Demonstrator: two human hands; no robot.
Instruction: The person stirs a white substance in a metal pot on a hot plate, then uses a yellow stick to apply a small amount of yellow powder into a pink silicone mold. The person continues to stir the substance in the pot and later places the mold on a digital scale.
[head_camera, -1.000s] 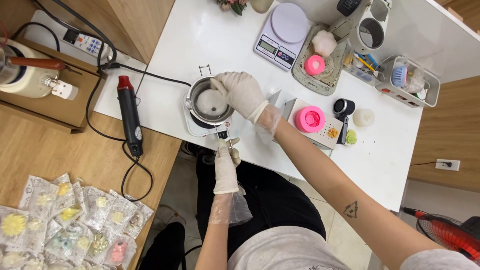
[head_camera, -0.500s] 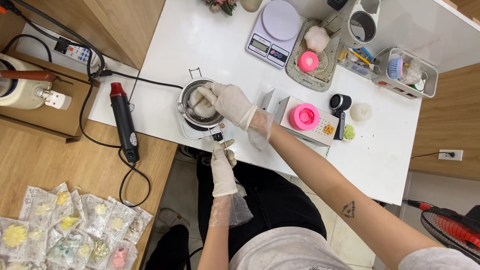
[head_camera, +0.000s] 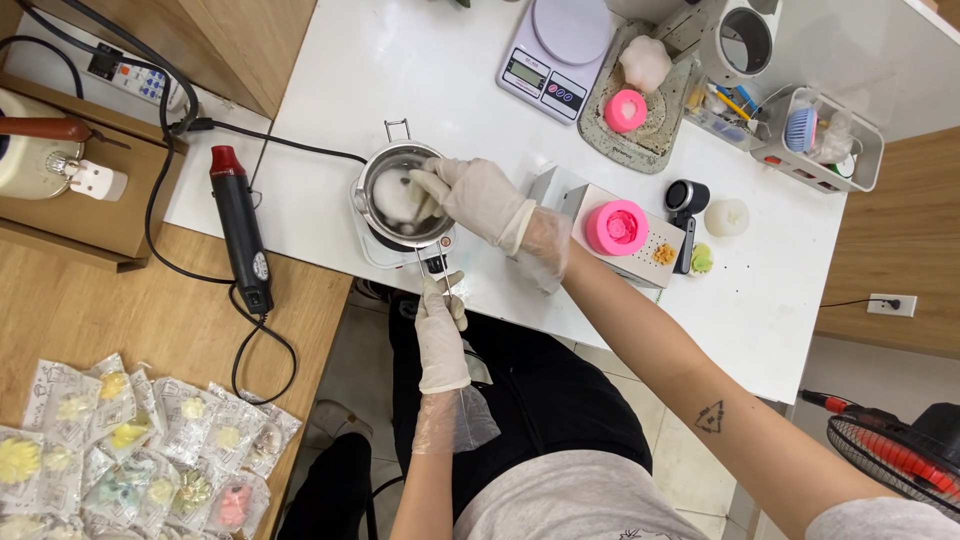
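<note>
Lower left of frame: a spread of clear flat packets (head_camera: 130, 450) with pastel flower shapes inside, too many and too overlapped to count. Centre: gloved right hand (head_camera: 475, 195) reaches into one steel pot (head_camera: 400, 195), fingers curled around a white lump (head_camera: 397, 197); gloved left hand (head_camera: 440, 325) pinches the pot's handle (head_camera: 432, 268) below. Two pink moulds (head_camera: 617, 226) right of centre.

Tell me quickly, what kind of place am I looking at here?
Probably a small home craft workspace for casting wax or soap. Gloved hands work at a metal melting pot on a white table, with a digital scale, pink silicone moulds and bagged flower-shaped pieces on the wooden counter.
</note>
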